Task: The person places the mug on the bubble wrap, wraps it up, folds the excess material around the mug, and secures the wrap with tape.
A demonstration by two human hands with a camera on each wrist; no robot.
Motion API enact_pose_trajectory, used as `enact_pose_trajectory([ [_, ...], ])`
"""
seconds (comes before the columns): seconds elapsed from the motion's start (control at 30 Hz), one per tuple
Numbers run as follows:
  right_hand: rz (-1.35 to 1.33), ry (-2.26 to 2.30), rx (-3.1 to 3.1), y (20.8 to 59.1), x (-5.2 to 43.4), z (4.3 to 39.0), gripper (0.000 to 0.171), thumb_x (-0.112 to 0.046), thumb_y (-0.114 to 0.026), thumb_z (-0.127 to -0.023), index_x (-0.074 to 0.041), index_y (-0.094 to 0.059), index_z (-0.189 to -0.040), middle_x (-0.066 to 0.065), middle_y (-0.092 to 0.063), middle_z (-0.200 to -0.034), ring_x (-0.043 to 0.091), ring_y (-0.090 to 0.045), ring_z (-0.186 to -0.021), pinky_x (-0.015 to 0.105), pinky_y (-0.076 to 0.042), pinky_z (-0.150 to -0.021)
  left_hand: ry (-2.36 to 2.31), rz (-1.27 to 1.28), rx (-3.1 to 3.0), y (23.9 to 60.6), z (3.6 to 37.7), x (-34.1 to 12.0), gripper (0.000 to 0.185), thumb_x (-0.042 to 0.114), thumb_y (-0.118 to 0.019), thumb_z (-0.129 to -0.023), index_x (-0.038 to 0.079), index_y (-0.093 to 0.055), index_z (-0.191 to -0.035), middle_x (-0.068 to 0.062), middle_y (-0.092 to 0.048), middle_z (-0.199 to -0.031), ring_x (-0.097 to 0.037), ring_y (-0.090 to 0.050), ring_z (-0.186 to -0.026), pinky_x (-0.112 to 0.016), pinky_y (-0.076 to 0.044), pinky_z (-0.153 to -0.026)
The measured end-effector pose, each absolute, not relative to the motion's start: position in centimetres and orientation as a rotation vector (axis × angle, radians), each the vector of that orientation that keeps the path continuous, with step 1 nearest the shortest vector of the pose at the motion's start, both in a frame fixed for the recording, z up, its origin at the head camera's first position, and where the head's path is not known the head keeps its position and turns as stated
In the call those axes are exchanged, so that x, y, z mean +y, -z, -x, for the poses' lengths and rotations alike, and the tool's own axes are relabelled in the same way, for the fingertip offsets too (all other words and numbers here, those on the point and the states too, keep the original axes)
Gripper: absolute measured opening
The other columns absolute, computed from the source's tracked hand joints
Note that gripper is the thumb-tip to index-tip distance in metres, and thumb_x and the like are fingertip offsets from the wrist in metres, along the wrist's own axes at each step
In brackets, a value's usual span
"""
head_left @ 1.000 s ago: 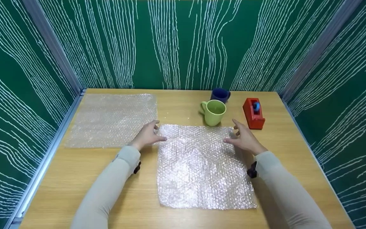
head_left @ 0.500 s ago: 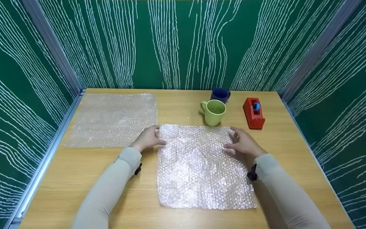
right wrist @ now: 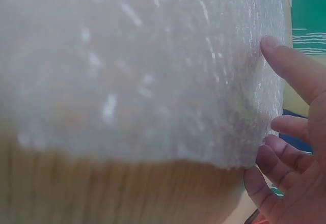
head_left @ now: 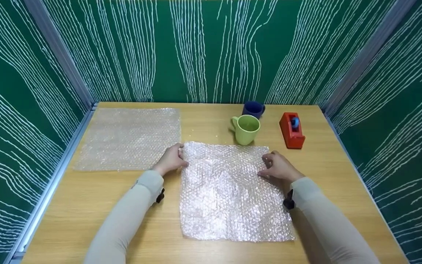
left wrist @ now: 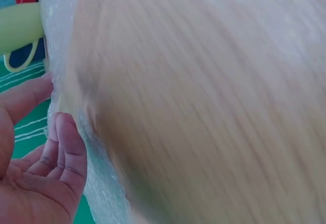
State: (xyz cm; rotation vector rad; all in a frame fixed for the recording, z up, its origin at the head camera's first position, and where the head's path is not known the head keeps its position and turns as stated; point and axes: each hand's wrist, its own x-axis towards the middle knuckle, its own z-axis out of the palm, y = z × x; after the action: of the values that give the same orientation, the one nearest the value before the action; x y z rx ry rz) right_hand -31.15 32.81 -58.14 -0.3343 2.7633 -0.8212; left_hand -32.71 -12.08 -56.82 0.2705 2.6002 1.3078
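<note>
A square sheet of bubble wrap (head_left: 229, 194) lies flat on the wooden table. At its upper left edge my left hand (head_left: 170, 158) pinches the wrap, thumb over the top and fingers by the rim. Across from it, at the upper right edge, my right hand (head_left: 280, 165) touches the wrap with its thumb, its fingers loosely bent and spread at the edge. The right wrist view shows the thumb (right wrist: 288, 63) and fingers apart along the wrap's border. Just beyond the sheet's far edge stands a green mug (head_left: 247, 130), upright, handle to the left.
Behind the green mug is a dark blue mug (head_left: 253, 109), partly hidden. To the right stands a red tape dispenser (head_left: 292, 132) with a blue core. A second sheet of bubble wrap (head_left: 126, 139) lies at the back left of the table (head_left: 82, 205). Green walls enclose the table.
Both hands have come down onto the sheet's edges. The right hand has slid toward me along its edge and drawn its fingers in. The sheet's upper left corner has shifted slightly left.
</note>
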Motion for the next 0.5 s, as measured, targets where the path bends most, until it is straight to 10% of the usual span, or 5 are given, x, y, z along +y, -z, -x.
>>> enact_pose_trajectory([
  [0.5,0.37,0.844,2.805,57.3,31.6,31.4,0.081,-0.031,-0.093,-0.086,0.008,-0.058,-0.149,0.024,-0.06,-0.123,0.037,-0.061,-0.111,0.057,-0.053,-0.102,-1.617,-0.123,2.394,57.3,33.3,-12.7,0.05,-0.012,-0.07,-0.085,-0.009,-0.058,-0.134,0.001,-0.054,-0.087,-0.008,-0.053,-0.068,-0.019,-0.049,-0.056],
])
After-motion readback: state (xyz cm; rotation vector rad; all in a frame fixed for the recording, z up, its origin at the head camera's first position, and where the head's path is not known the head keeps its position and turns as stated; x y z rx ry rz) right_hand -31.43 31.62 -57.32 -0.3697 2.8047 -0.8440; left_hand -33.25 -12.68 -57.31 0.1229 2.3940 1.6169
